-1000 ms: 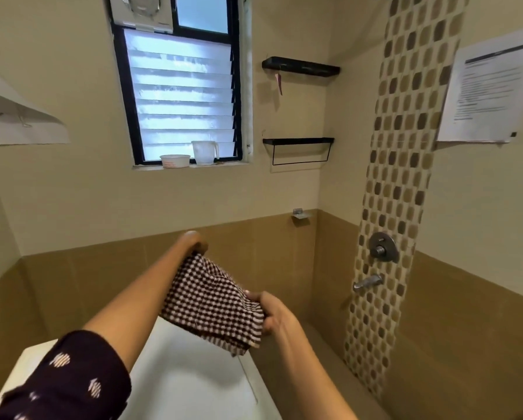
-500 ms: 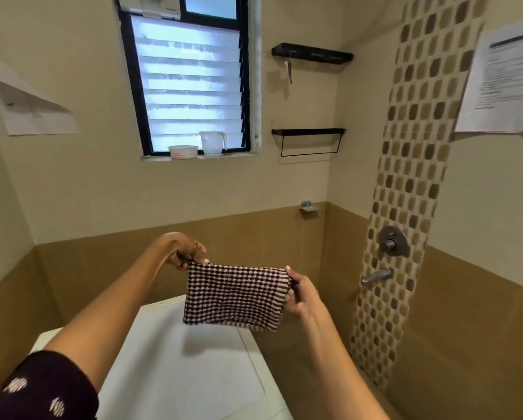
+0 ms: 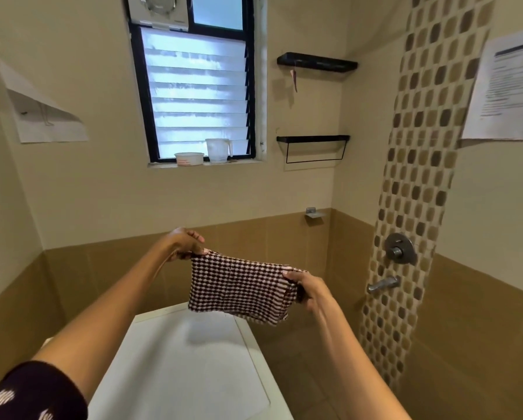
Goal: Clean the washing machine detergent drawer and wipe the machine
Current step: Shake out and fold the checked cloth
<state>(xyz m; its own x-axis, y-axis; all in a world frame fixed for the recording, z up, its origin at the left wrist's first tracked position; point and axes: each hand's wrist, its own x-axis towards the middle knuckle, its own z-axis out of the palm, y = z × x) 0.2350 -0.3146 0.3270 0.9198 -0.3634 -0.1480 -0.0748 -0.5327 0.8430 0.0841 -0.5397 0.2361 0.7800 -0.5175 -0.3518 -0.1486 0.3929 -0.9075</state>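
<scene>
A dark-and-white checked cotton cloth (image 3: 239, 287) is held spread above the white washing machine top (image 3: 181, 359), pinched at its upper corners by the left hand (image 3: 183, 244) and right hand (image 3: 310, 287). It is judged light, limp and best gripped at the corners.

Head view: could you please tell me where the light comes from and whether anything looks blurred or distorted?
In the head view, daylight through the louvred window is nearly blown out; the checked cloth casts a soft shadow on the white machine lid; the wide lens bows the mosaic tile strip; the sheet on the right wall is too soft to read.
</scene>
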